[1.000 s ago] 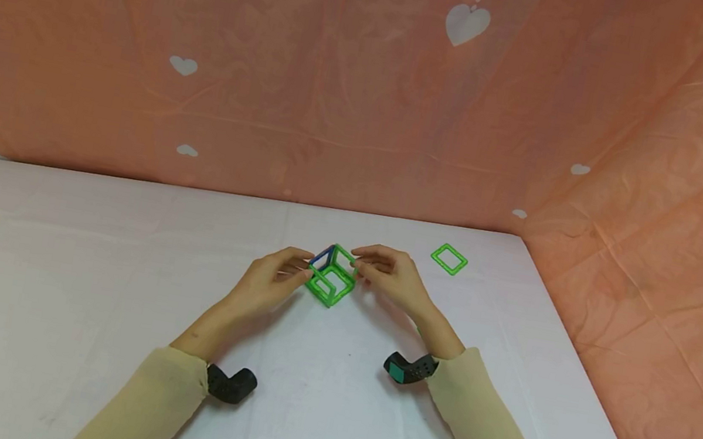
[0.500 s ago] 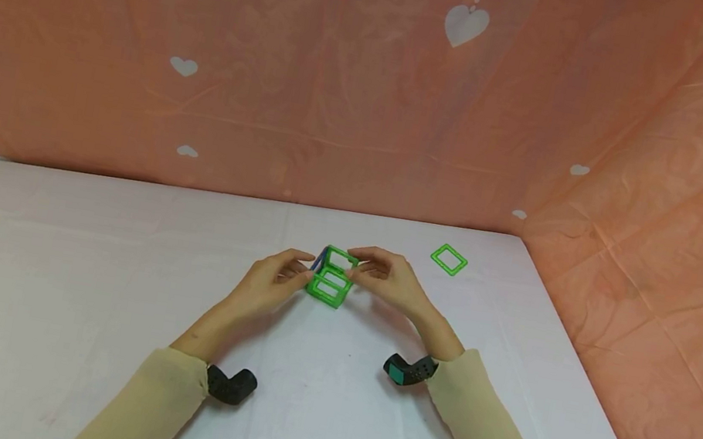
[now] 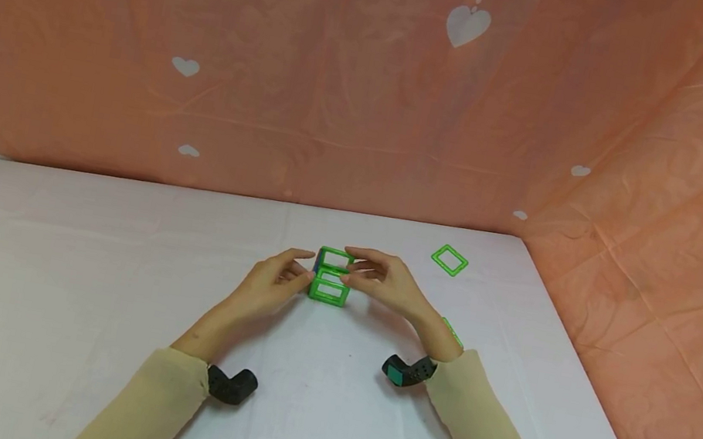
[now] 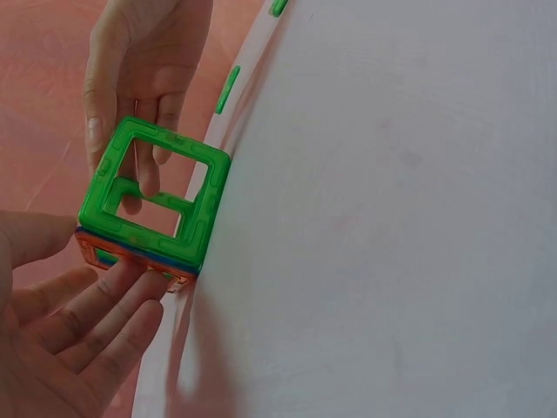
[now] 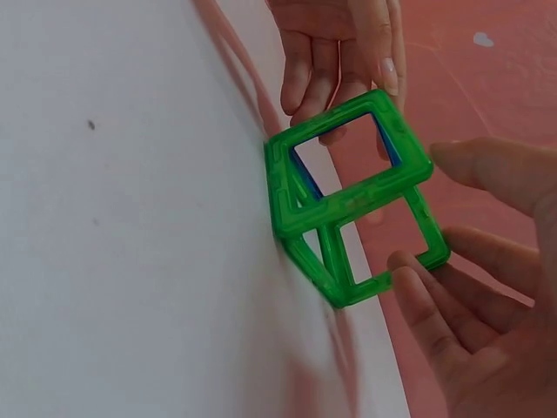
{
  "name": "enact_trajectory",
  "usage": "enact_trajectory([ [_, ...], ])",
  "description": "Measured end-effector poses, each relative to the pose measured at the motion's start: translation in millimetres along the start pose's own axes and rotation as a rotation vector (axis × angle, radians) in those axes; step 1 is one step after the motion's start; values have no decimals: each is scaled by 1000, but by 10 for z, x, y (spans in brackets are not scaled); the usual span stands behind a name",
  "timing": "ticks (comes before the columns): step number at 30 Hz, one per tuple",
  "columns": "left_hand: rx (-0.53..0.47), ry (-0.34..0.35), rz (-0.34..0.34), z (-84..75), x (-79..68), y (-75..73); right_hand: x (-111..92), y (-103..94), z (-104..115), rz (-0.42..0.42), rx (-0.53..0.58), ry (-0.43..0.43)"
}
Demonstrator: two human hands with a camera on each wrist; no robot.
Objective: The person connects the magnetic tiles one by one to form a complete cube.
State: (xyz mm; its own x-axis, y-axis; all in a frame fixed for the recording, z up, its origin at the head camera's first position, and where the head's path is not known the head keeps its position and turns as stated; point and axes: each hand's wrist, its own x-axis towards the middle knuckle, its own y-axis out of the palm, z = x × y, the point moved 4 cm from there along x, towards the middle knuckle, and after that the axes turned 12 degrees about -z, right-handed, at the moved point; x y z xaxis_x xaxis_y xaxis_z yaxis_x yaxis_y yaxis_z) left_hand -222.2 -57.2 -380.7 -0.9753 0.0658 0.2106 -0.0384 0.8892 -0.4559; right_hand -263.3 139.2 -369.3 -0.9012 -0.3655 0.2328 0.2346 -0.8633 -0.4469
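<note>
From the head view I can't read every fingertip: the right hand [image 3: 383, 280] covers the right edge of the open cube of translucent green plastic square frames [image 3: 331, 283], standing on the white cloth-covered table [image 3: 301, 423] between both hands. My right wrist feed cuts off much of that hand, but shows its thumb and fingers clamped on the cube's front and back frames. The left hand [image 3: 267, 283] keeps its fingers fairly straight against the cube's blue side frame [image 5: 305, 173]; an orange-red strip [image 4: 85, 246] shows there too, and I can't make out what it is. One slim green plastic piece [image 3: 453, 333] is mostly blocked by the right forearm. A flat green square frame [image 3: 443, 265] lies farther back, right of the hands. Behind the table hangs a peach-orange curtain with white hearts [image 3: 307, 70].
</note>
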Motion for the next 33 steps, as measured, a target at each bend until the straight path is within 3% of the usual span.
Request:
enact_trajectory([
  [33, 26, -20, 38, 12, 24, 21, 12, 56, -23, 36, 18, 5],
])
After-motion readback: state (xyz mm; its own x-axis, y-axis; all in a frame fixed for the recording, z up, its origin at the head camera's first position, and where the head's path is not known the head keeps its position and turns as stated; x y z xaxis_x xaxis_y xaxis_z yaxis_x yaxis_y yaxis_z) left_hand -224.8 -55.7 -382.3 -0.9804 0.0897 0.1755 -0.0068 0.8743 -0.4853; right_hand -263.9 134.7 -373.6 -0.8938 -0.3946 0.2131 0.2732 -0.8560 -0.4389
